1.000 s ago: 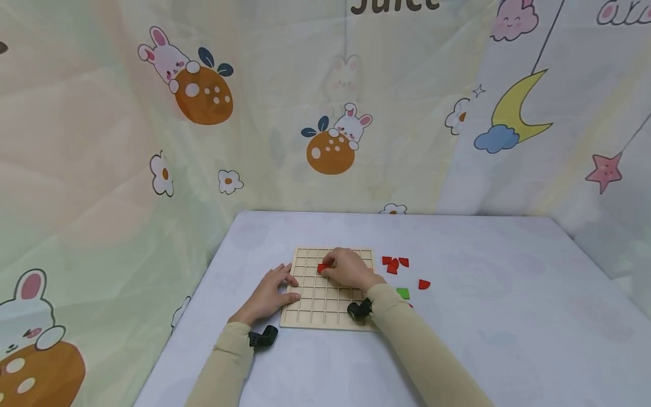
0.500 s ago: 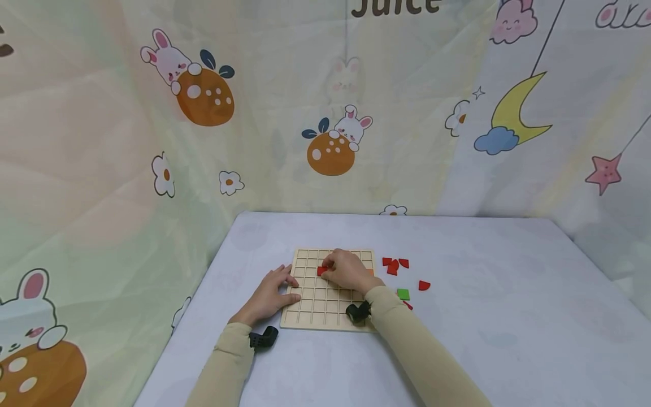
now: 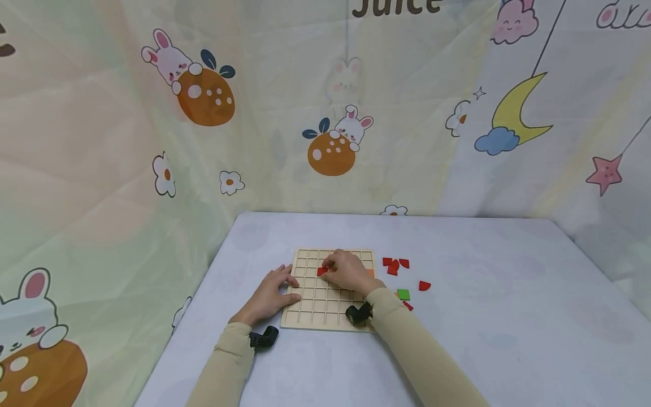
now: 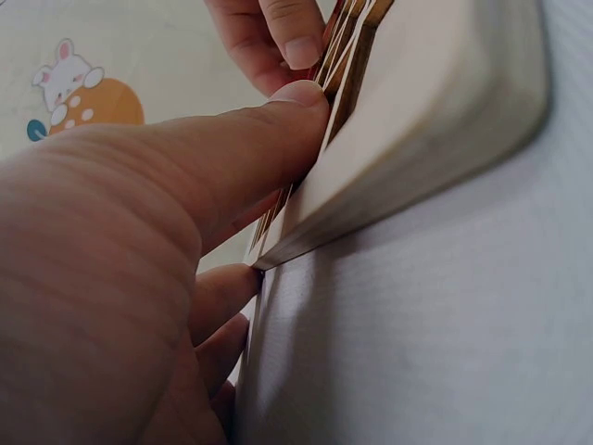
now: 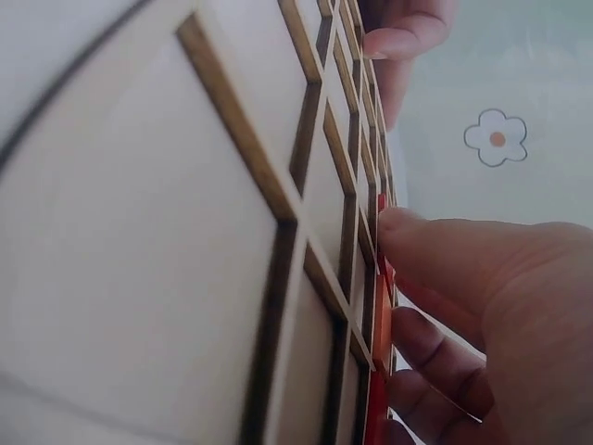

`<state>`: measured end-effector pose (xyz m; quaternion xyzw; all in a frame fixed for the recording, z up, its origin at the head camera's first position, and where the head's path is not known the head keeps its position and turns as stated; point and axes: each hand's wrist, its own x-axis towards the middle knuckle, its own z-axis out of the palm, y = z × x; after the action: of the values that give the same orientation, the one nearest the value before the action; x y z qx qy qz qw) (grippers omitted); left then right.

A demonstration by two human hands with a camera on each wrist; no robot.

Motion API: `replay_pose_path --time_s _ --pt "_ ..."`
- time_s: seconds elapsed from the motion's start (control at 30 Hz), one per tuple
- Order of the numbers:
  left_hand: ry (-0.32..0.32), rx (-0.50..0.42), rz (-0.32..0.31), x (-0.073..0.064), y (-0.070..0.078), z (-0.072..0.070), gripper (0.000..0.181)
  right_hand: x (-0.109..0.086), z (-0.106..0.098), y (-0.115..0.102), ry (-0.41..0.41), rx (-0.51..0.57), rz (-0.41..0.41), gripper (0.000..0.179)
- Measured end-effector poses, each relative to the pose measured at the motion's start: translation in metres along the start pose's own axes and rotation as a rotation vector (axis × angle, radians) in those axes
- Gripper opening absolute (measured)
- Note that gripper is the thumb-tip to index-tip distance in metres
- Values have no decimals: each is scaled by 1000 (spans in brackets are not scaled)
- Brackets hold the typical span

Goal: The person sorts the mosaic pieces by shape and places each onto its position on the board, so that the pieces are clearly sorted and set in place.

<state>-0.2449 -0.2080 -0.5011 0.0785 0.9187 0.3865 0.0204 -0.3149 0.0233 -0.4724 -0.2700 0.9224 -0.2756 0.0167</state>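
Note:
A pale wooden grid board (image 3: 317, 311) lies on the table. My left hand (image 3: 267, 295) rests at its left edge, with fingers spread and the thumb on the rim; the left wrist view shows the thumb (image 4: 250, 139) close up. Over the upper middle of the grid, my right hand (image 3: 348, 271) pinches a small red tile (image 3: 322, 272) at a cell. In the right wrist view the thumb touches the red tile (image 5: 382, 206), and an orange piece (image 5: 384, 320) sits in the grid beside it. The curled right fingers hide part of the tile and several cells.
Several red pieces (image 3: 393, 267) lie right of the board. Nearer the right forearm are a green piece (image 3: 403, 294), a red quarter-round piece (image 3: 424, 286) and a small red piece (image 3: 408, 306). Behind the white table (image 3: 498, 316) hangs a printed cloth (image 3: 274, 68).
Both hands stay almost in place. My right wrist has shifted slightly left, so an orange piece at the board's right side and a red piece beside the sleeve show more.

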Motion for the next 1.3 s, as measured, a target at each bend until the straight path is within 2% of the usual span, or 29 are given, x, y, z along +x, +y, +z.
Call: replay_pose_path --time_s 0.17,0.37,0.8,1.07,1.3 --pt "-3 0 1 0 1 0 21 -6 -3 5 14 58 11 27" --pt "5 3 -7 -1 3 0 22 -18 -11 13 58 119 62 27" --pt "12 5 -10 -1 3 1 22 -40 -41 23 103 140 110 31" --pt "9 2 14 0 2 1 22 -47 -52 41 108 184 155 34" --pt "5 -1 26 0 0 0 22 -54 -72 59 160 131 164 30"
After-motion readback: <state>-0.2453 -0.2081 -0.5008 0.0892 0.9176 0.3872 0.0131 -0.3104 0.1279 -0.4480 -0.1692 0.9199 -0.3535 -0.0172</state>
